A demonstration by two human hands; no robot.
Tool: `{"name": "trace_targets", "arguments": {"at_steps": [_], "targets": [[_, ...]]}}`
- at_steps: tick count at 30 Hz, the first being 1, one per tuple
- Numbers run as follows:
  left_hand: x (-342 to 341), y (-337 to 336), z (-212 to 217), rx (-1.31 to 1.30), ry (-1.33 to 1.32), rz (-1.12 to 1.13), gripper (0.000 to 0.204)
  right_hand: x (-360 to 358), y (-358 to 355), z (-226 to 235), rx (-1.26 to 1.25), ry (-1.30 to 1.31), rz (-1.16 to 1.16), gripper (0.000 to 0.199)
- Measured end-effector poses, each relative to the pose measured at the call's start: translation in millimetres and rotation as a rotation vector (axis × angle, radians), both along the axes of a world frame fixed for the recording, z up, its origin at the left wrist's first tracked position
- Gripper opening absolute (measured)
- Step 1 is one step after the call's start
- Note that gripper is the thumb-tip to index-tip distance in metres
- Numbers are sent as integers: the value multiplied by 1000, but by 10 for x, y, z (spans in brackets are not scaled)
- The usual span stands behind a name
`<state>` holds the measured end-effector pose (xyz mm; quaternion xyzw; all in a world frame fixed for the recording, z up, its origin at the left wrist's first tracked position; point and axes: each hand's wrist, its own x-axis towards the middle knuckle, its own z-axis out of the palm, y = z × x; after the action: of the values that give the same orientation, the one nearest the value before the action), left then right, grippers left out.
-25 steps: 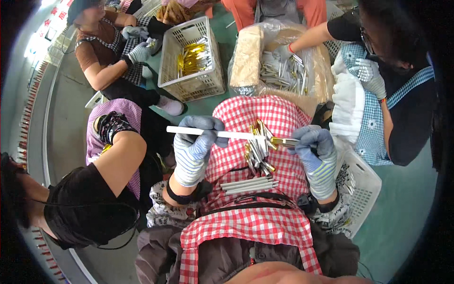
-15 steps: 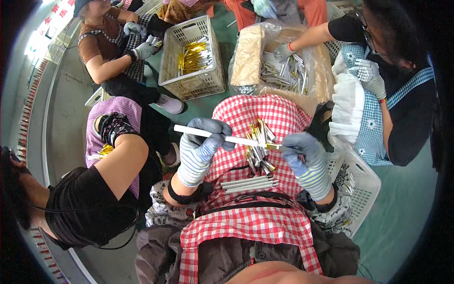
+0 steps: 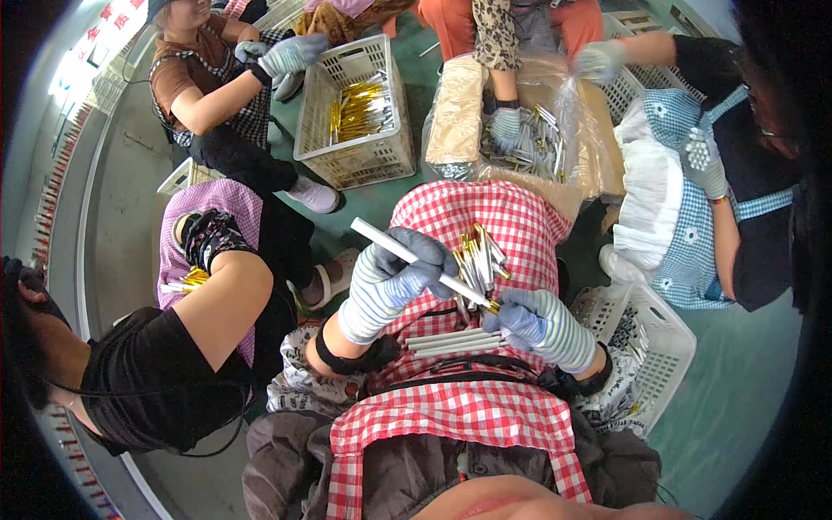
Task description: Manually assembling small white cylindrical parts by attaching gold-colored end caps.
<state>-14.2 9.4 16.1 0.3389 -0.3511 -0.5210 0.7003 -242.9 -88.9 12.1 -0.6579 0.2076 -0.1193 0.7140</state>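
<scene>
My left hand (image 3: 390, 286), in a striped glove with grey palm coating, is closed round a slim white tube (image 3: 379, 237) slanting down to the right. At the tube's lower end shows a small gold-coloured piece (image 3: 493, 307), pinched in the gloved fingers of my right hand (image 3: 546, 328). Whether the piece sits inside the tube's end I cannot tell. On the red-checked apron (image 3: 425, 208) over my lap lies a pile of silver and gold metallic pieces (image 3: 478, 258). Nearer to me, several white tubes (image 3: 455, 341) lie side by side.
A crate of gold and silver pieces (image 3: 384, 156) stands ahead on the left, beside a plastic-lined box (image 3: 598, 173) where a co-worker's gloved hand (image 3: 505, 130) reaches in. Another crate (image 3: 667, 364) stands by my right side. Co-workers sit close at left and right.
Both my hands have come lower and nearer to me, and the tube now slants more steeply. At the lined box, one co-worker's hand has left and another's has gone in.
</scene>
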Motion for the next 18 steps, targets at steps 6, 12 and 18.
{"name": "trace_targets", "arguments": {"at_steps": [6, 12, 18], "targets": [[83, -89, -94, 48, -143, 112, 48, -43, -82, -50, -1013, 122, -188, 24], [510, -156, 285, -142, -1362, 85, 44, -135, -260, 0, -1111, 200, -182, 21], [539, -263, 53, -196, -1673, -199, 28, -135, -348, 29, -1145, 204, -24, 26]]}}
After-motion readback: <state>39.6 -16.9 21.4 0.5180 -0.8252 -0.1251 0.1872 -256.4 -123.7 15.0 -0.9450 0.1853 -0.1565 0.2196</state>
